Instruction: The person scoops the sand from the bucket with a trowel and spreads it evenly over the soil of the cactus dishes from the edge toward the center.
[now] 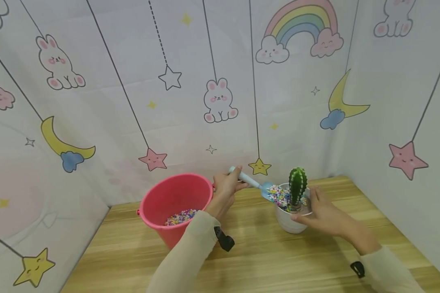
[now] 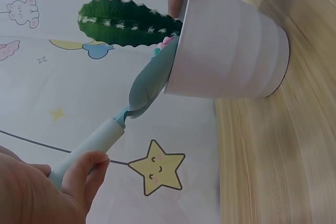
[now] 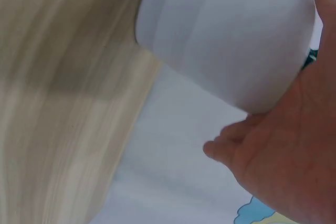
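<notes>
My left hand point(image 1: 225, 190) pinches the light-blue trowel point(image 1: 252, 182), my right hand point(image 1: 331, 218) grips the white flowerpot point(image 1: 291, 222) at one o'clock, and I should tip the beads point(image 1: 278, 195) gently at the cactus's point(image 1: 298, 185) nine o'clock.

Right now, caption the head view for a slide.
Left hand holds a blue scoop of colorful beads at a cactus pot gripped by the right hand.

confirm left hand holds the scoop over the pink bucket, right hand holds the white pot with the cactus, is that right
Not quite: the head view shows the left hand holding the scoop at the white pot, not over the pink bucket; the right hand does hold that pot.
</notes>
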A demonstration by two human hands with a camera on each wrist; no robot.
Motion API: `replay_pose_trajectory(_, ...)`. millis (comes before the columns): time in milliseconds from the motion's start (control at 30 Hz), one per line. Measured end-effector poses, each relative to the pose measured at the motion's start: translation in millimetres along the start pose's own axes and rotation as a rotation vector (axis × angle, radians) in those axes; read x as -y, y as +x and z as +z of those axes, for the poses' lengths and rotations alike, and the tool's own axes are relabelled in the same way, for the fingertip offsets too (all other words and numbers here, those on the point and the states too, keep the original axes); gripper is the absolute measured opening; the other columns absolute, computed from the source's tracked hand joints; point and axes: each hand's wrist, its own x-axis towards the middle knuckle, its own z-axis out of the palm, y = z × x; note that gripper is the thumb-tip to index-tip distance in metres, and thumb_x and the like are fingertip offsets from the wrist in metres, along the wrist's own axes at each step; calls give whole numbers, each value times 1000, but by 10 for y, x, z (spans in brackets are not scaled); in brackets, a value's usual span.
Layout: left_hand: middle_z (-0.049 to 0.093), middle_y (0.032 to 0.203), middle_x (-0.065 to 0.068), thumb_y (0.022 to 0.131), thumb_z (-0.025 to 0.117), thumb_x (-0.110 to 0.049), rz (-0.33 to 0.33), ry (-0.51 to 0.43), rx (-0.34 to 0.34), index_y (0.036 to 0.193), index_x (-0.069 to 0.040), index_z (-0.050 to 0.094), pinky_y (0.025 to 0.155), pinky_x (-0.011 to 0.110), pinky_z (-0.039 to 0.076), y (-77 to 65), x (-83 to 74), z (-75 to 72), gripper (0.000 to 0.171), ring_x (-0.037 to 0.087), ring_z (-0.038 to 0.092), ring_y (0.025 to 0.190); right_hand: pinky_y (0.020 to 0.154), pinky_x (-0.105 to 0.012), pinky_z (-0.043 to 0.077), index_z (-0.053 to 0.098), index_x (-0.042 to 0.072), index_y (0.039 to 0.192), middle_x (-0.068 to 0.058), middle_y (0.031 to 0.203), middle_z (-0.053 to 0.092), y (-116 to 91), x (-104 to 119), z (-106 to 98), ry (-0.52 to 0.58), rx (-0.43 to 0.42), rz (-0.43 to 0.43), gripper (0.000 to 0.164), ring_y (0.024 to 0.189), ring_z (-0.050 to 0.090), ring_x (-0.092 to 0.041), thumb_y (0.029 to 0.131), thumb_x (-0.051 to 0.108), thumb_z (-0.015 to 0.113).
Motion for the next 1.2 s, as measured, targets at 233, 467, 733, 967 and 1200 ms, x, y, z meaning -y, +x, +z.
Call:
replay_pose_trajectory(233,71,121,30,102,71,-27,-2,0,5,128,11,65,74,27,68,-1,3,-22,46,32,80,93,125,-79,9,0,-19,159,-43,166,-9,-7,-9,-69,112,72,20,122,155,-3,-64,95,56,71)
replay_pose_trajectory(467,72,115,28,101,73,-26,3,6,-22,125,10,67,73,28,68,-9,-12,-49,44,31,81,90,126,-76,14,4,-20,159,-44,167,-1,4,-16,-5,56,57,26,121,155,6,-64,95,61,68)
replay_pose_trajectory(733,72,112,26,102,72,-24,35,-9,-11,124,10,68,73,30,68,0,-48,-86,41,34,80,93,121,-79,27,10,-9,164,-40,166,14,45,-15,-79,66,10,-84,114,153,18,-62,93,53,75)
replay_pose_trajectory(967,73,108,23,101,73,-24,45,24,-15,121,8,70,74,30,69,6,-69,-98,38,32,81,90,124,-79,19,4,-14,162,-41,169,2,58,-49,-68,79,83,-22,119,156,8,-63,94,57,71)
replay_pose_trajectory(1200,72,100,17,100,74,-25,102,51,-24,114,6,72,81,37,68,13,-130,-104,34,32,81,87,124,-78,21,8,-17,160,-42,168,6,63,23,-79,37,81,5,120,155,11,-63,94,62,69)
